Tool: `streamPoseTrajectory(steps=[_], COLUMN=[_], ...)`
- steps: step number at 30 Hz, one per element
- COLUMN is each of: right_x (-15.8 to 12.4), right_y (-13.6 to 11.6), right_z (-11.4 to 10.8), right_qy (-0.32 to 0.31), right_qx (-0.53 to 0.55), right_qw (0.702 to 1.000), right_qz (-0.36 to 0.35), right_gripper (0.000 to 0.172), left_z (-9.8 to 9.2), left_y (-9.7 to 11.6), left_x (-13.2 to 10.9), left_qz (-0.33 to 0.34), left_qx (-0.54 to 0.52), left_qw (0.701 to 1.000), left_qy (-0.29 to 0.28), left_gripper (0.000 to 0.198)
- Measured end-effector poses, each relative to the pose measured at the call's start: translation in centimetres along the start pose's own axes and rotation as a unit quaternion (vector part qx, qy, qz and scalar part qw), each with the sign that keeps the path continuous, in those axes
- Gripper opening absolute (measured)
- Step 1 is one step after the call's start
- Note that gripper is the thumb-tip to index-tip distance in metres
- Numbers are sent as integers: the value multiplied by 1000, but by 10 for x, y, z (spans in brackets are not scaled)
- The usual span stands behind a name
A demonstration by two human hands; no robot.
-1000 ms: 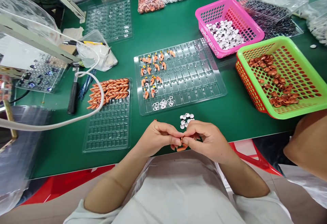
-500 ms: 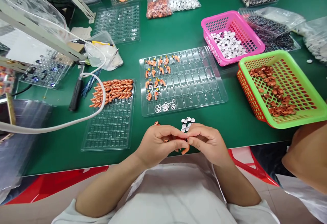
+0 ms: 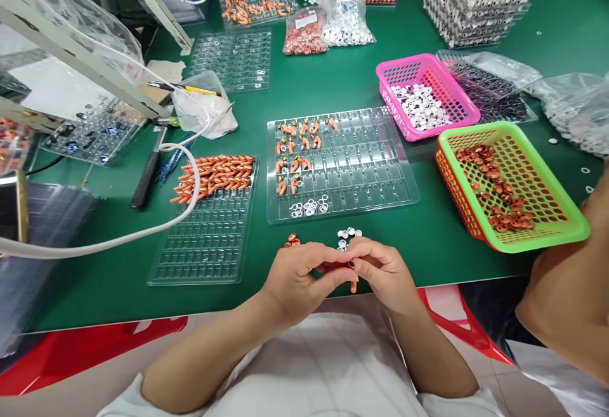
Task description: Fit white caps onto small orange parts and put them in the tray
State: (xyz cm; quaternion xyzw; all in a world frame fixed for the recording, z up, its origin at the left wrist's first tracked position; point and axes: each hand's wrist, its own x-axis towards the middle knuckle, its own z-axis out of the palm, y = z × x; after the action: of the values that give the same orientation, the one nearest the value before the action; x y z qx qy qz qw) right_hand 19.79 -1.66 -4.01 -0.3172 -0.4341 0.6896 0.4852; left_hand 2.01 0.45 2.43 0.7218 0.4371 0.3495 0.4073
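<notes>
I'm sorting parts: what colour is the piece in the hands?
The piece is orange where it shows, best seen in the head view.

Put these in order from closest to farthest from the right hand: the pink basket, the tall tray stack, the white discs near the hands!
In the head view, from the right hand:
1. White discs: just beyond, slightly left.
2. Pink basket: farther back, rightward.
3. Tall tray stack: far back, right.

- Orange piece I hold: smooth, faintly glossy.
- Near left tray: clear, glossy plastic.
- Pink basket, right: smooth plastic.
- My shirt: matt cloth.
</notes>
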Motion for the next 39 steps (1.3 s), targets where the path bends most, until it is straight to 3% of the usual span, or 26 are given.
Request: streamPoseTrajectory(steps=[3, 7, 13, 18, 26, 32, 39], right_x=[0, 1, -3, -7, -5, -6, -12], right_y=[0, -6, -15, -15, -21, -15, -15], right_z=[1, 5, 8, 12, 12, 10, 4], right_qy=[11, 57, 55, 81, 95, 105, 86], right_qx=[-20, -89, -125, -201, -317, -277, -247], right_qw=[1000, 994, 990, 976, 943, 955, 965], right_qz=[2, -13, 23, 27, -34, -36, -8], right_gripper=[12, 8, 21, 18, 22, 31, 29], left_z=[0, 0, 1, 2, 5, 9, 8], left_y=[2, 4, -4, -9, -14, -20, -17], left_x=[0, -2, -2, -1, -1, -2, -4], left_qz=[-25, -122, -257, -289, -276, -270, -190], left_qx=[-26, -103, -285, -334, -251, -156, -45], left_qw=[999, 987, 924, 897, 928, 950, 981], left_qy=[-6, -34, -7, 16, 11, 9, 15], left_gripper=[9, 11, 11, 12, 10, 9, 9])
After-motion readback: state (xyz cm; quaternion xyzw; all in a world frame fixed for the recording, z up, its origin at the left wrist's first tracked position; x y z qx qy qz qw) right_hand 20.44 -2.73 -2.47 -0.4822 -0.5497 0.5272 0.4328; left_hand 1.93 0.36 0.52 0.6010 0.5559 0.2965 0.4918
